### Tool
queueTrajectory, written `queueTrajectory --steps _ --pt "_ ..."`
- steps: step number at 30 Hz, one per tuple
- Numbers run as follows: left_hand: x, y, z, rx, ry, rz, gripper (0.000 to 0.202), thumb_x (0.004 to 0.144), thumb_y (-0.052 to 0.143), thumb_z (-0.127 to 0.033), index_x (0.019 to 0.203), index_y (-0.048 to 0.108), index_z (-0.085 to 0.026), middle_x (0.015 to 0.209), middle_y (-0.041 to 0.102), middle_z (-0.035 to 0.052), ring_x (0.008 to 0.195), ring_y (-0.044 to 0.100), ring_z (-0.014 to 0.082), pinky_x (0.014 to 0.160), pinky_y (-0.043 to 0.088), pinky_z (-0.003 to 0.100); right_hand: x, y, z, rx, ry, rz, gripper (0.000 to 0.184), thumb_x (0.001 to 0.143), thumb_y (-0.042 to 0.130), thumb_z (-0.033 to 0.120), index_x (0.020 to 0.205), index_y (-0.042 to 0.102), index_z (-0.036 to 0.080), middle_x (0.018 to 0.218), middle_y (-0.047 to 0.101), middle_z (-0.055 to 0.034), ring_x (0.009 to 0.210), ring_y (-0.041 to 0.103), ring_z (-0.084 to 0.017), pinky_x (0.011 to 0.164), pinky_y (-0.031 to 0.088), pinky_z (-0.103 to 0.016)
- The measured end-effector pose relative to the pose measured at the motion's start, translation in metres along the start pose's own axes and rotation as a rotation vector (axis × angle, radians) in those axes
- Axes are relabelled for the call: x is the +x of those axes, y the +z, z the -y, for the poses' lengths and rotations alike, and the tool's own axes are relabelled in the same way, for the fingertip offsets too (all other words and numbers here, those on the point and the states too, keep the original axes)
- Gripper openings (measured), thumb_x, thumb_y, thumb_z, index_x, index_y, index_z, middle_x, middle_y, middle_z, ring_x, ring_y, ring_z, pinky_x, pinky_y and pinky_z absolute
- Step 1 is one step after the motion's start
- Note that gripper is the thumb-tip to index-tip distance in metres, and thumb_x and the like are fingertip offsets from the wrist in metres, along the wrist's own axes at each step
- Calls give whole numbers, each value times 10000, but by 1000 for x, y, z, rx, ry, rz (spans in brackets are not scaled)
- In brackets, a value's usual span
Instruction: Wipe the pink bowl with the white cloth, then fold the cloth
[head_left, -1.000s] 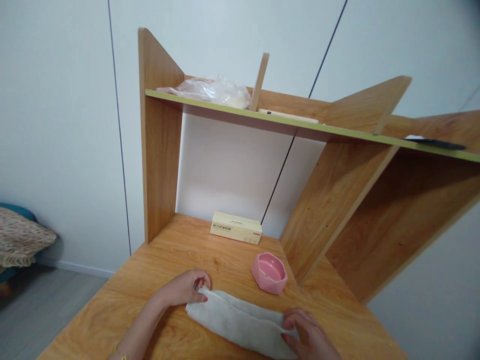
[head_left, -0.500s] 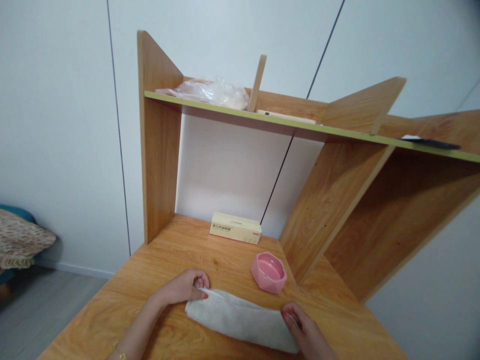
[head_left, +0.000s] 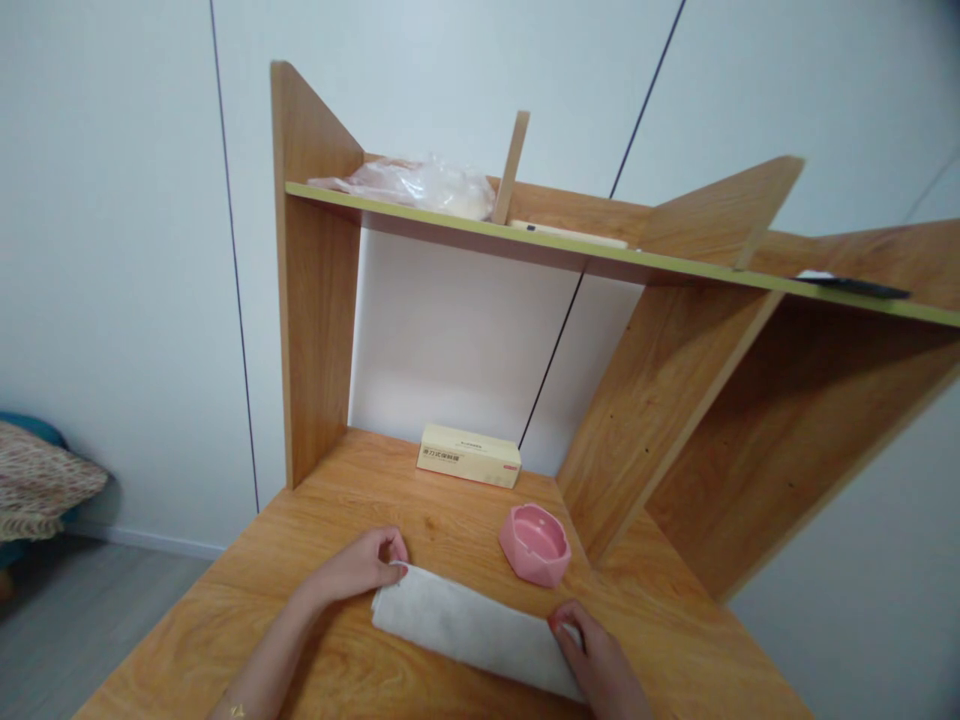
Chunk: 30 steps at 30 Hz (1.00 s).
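Observation:
A folded white cloth [head_left: 469,630] lies as a long strip on the wooden desk [head_left: 315,560], slanting from left to lower right. My left hand [head_left: 360,567] pinches its left end with curled fingers. Over at the cloth's right end my right hand [head_left: 592,655] grips the edge, fingers closed on it. Just beyond the cloth stands a pink faceted bowl [head_left: 535,543], apart from both hands.
A cream box [head_left: 469,455] lies at the back of the desk against the white wall. The upper shelf [head_left: 525,238] carries a clear plastic bag [head_left: 420,185] and a flat board. Wooden side panels rise left and right. Part of a patterned bedcover [head_left: 37,480] shows at far left.
The cloth has been folded narrower, its near edge brought up. My right hand moved up and slightly left along the right end. My left hand stayed at the left end.

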<state>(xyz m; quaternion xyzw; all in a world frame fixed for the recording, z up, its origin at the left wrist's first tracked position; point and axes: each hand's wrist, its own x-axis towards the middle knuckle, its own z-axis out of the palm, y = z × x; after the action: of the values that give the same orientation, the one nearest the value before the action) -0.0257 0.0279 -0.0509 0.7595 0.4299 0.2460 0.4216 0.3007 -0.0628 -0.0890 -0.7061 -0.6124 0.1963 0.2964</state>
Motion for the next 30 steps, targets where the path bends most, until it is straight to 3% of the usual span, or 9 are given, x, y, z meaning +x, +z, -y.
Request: queueTrajectory --steps 2,5,11,20,25,30 --pt "3 3 4 41 -19 -18 107 652 518 -195 750 525 -153 680 488 -25 649 460 128 575 361 215 3 1 -10 -21 44 -28 235 714 441 436 768 539 229 784 631 -33 754 599 -189 702 439 -266" --pt "5 6 7 90 -22 -58 180 626 515 -137 803 530 -162 720 495 -18 694 473 140 617 373 224 3 -2 -24 -35 156 -38 343 679 483 513 815 561 207 659 599 -24 652 581 -197 623 441 -281" --pt "5 11 -6 218 97 -168 174 686 508 -135 848 542 -190 839 515 16 802 495 162 702 385 248 -4 -11 -30 71 180 124 412 668 484 595 671 582 195 569 552 3 575 534 -164 534 394 -251" --pt "0 42 -39 381 269 2 129 748 571 -261 867 620 -246 903 561 17 892 507 202 748 354 278 0 -4 -38 37 151 71 314 623 502 510 519 413 227 511 443 38 536 456 -138 519 356 -236" --pt "-1 64 -37 402 303 98 226 691 637 -252 915 612 -253 960 555 23 947 477 223 805 330 311 -1 -17 -14 131 103 33 265 623 479 459 552 347 241 509 374 58 506 413 -124 491 338 -230" --pt "-2 64 -39 389 299 73 232 708 608 -268 940 605 -270 977 562 26 966 464 239 823 316 339 3 -26 42 166 12 -88 190 633 449 396 622 328 250 475 325 85 447 373 -110 443 284 -220"
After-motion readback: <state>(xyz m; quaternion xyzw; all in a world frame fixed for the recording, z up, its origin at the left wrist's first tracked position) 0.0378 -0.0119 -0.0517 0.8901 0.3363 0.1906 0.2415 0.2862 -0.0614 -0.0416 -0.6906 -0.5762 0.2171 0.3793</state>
